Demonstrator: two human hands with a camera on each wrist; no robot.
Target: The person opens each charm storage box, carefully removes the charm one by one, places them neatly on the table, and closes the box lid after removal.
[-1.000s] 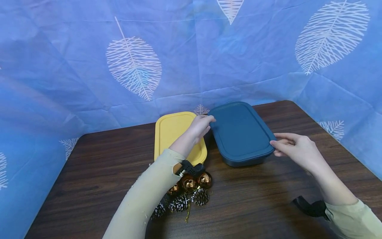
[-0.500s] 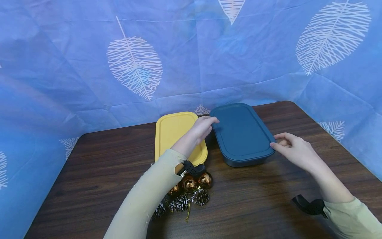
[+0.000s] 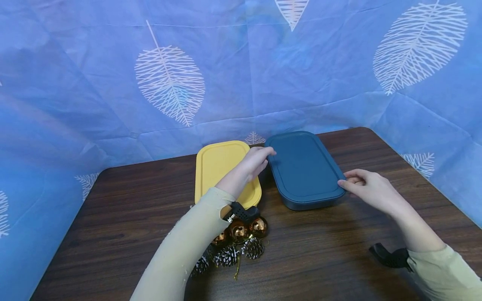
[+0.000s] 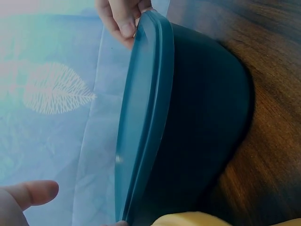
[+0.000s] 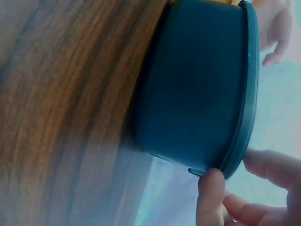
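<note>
A dark blue lid point(image 3: 303, 163) lies over the deep blue box point(image 4: 207, 103). At the near right corner, my right hand point(image 3: 370, 190) pinches the lid; the right wrist view has its thumb on the top face and a fingertip point(image 5: 211, 183) below the rim. My left hand point(image 3: 251, 164) reaches across a yellow lidded box point(image 3: 212, 167) to the blue lid's left edge. Its fingers are fairly straight, fingertips right at that edge, while its thumb point(image 4: 42, 192) stands apart from the lid in the left wrist view.
Shiny brown ball ornaments point(image 3: 239, 232) and frosted pine cones point(image 3: 226, 256) sit below the yellow box, partly hidden by the left sleeve point(image 3: 188, 238). A blue leaf-patterned cloth point(image 3: 241, 75) hangs behind the dark wooden table point(image 3: 312, 267).
The blue lid has shifted slightly toward me, its far edge now lower in view. My right hand has moved slightly left with it, and my left fingertips went a little right.
</note>
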